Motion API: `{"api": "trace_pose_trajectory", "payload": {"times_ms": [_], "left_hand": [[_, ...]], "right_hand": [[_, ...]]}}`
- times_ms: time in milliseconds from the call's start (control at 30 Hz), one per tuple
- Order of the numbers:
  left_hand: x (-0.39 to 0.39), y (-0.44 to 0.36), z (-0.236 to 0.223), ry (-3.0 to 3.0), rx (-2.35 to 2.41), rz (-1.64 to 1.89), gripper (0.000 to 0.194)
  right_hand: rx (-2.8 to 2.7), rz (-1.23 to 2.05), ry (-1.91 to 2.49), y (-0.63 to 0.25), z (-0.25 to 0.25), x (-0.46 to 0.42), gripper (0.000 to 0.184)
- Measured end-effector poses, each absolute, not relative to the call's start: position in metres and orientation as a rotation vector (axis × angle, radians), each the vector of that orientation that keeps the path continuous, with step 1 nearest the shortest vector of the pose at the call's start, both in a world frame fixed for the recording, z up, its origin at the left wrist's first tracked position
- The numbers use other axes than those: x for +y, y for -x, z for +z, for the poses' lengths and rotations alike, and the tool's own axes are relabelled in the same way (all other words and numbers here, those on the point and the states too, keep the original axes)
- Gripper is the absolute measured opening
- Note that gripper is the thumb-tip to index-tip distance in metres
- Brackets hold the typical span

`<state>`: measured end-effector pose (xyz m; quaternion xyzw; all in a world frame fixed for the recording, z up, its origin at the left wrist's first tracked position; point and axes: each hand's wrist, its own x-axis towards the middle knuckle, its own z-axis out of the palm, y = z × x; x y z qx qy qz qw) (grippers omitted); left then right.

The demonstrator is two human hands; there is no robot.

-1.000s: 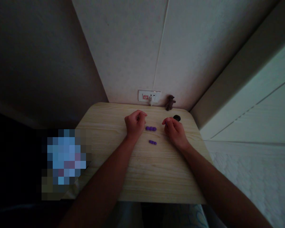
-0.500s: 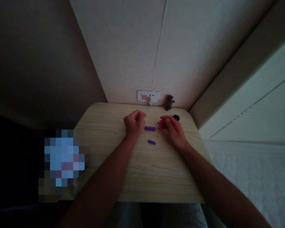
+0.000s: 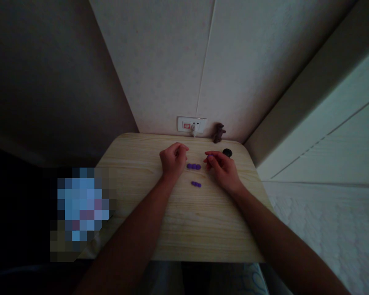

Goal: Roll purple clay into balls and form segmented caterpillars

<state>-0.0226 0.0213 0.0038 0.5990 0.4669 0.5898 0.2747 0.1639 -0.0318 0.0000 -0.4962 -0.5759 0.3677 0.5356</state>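
Between the thumb and fingers of my right hand (image 3: 223,168) is a small purple ball (image 3: 210,157), which looks like modelling clay. My left hand (image 3: 174,160) is curled into a loose fist on the table, and its inner side is hidden, so I cannot tell whether it holds anything. In the gap between my hands lies a row of three purple balls (image 3: 194,166), pressed together and close to the left hand. Nearer to me is a shorter, thinner row of small purple balls (image 3: 196,184).
The wooden table (image 3: 203,221) stands against the wall. At its back is a dark brown figurine (image 3: 219,132), with a round black object (image 3: 227,153) just beyond my right hand. A plug sits in the wall socket (image 3: 191,124). A blurred-out patch (image 3: 84,205) is at the left.
My right hand's fingers have spread, then closed again around the purple ball, with the fingertips shifting slightly left. My left hand and the two purple rows have stayed put; the view has shifted slightly.
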Motion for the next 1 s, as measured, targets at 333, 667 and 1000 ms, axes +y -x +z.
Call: {"api": "trace_pose_trajectory", "payload": {"times_ms": [333, 667, 1000], "left_hand": [[0.022, 0.023, 0.004, -1.618, 1.263, 1.591, 0.028], [0.021, 0.023, 0.005, -1.64, 1.265, 1.593, 0.029], [0.022, 0.023, 0.003, -1.643, 1.269, 1.583, 0.029]], "right_hand": [[-1.393, 0.864, 1.173, -0.165, -0.001, -0.031, 0.038], [-1.219, 0.938, 1.153, -0.163, -0.004, -0.032, 0.042], [-1.247, 0.996, 1.206, -0.16, 0.006, -0.036, 0.056]]}}
